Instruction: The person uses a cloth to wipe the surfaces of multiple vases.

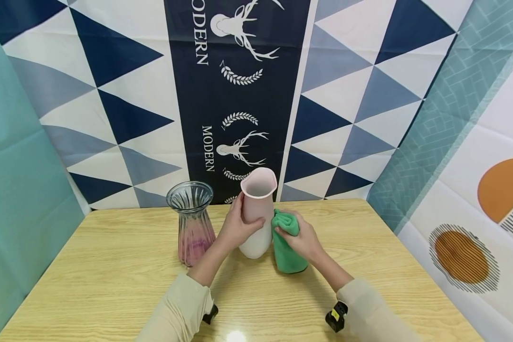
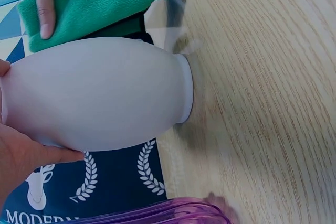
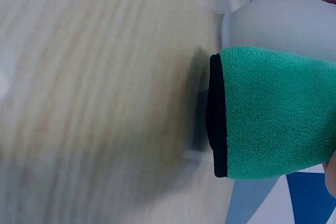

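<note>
A white vase (image 1: pixel 258 209) with a pinkish, wavy rim is gripped around its neck by my left hand (image 1: pixel 238 227). In the left wrist view, the vase (image 2: pixel 100 95) shows its rounded body and footed base just over the wood. My right hand (image 1: pixel 301 236) bunches the top of a green cloth (image 1: pixel 289 256), which hangs down beside the vase's right side. Dark edging runs along the lower end of the cloth (image 3: pixel 278 114) in the right wrist view. Whether the base touches the table I cannot tell.
A ribbed glass vase (image 1: pixel 192 223), smoky at the top and pink-purple below, stands on the wooden table (image 1: pixel 124 266) left of my left hand. Patterned wall hangings (image 1: pixel 239 95) rise behind the table's far edge and along both sides.
</note>
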Tool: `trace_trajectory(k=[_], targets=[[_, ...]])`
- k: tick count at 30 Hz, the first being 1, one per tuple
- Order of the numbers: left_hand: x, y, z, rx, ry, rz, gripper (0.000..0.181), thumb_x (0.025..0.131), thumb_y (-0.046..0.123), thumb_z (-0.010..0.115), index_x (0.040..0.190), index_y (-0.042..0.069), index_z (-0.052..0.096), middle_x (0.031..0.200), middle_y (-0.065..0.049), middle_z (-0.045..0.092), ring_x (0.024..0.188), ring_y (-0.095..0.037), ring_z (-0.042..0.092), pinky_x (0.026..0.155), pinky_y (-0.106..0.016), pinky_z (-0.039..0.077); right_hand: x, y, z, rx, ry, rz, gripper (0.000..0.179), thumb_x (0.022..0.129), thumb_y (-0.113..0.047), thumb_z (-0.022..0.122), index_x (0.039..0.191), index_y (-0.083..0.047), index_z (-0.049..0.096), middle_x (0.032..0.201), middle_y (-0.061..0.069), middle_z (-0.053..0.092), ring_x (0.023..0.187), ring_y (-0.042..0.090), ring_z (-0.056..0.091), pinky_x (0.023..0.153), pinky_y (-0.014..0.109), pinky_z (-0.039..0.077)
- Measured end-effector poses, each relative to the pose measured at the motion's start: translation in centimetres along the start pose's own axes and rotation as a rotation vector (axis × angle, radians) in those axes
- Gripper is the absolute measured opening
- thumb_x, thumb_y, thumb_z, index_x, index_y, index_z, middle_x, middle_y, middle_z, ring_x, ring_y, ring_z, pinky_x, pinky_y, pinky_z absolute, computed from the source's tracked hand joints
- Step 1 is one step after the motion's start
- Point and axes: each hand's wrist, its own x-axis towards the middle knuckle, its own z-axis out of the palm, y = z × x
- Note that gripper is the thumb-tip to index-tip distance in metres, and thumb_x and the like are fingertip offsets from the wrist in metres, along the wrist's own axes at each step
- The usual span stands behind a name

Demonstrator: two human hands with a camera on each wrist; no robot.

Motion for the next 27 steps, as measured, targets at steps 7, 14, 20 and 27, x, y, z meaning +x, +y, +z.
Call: trace_trajectory(k=[7, 14, 20, 27], targets=[[0.0, 0.2, -0.1, 0.008, -0.005, -0.01, 0.088, 0.077, 0.02, 0.074, 0.147, 0.007, 0.022, 0.142, -0.017, 0.036, 0.126, -0.033, 0.044, 0.105, -0.051, 0.039, -0.7, 0.8, 0.6, -0.015, -0.022, 0.047, 0.049, 0.083, -0.027, 0.071, 0.127, -0.02, 0.052, 0.125, 0.007, 0.061, 0.116, 0.028, 0.056, 0.098, 0.05, 0.044], [0.1, 0.2, -0.2, 0.009, -0.005, -0.021, 0.089, 0.076, 0.024, 0.077, 0.147, 0.008, 0.025, 0.142, -0.015, 0.037, 0.127, -0.031, 0.043, 0.106, -0.049, 0.038, -1.0, 0.9, 0.5, -0.029, -0.009, 0.042, 0.048, 0.083, -0.027, 0.071, 0.127, -0.018, 0.053, 0.124, 0.008, 0.062, 0.115, 0.028, 0.058, 0.096, 0.05, 0.046], [-0.1, 0.3, -0.1, 0.026, 0.018, -0.032, 0.092, 0.074, 0.03, 0.079, 0.147, 0.01, 0.027, 0.143, -0.013, 0.036, 0.128, -0.029, 0.042, 0.107, -0.049, 0.037, -0.6, 0.4, 0.1, -0.019, 0.059, 0.027, 0.047, 0.083, -0.022, 0.072, 0.126, -0.014, 0.054, 0.122, 0.011, 0.062, 0.113, 0.03, 0.058, 0.094, 0.049, 0.047], [-0.2, 0.5, -0.2, 0.056, 0.056, -0.041, 0.091, 0.073, 0.03, 0.08, 0.145, 0.008, 0.03, 0.138, -0.015, 0.037, 0.125, -0.031, 0.042, 0.105, -0.051, 0.037, 0.8, -1.0, -0.6, -0.008, 0.145, -0.033, 0.048, 0.082, -0.018, 0.072, 0.126, -0.01, 0.053, 0.12, 0.015, 0.062, 0.111, 0.033, 0.059, 0.091, 0.049, 0.048]])
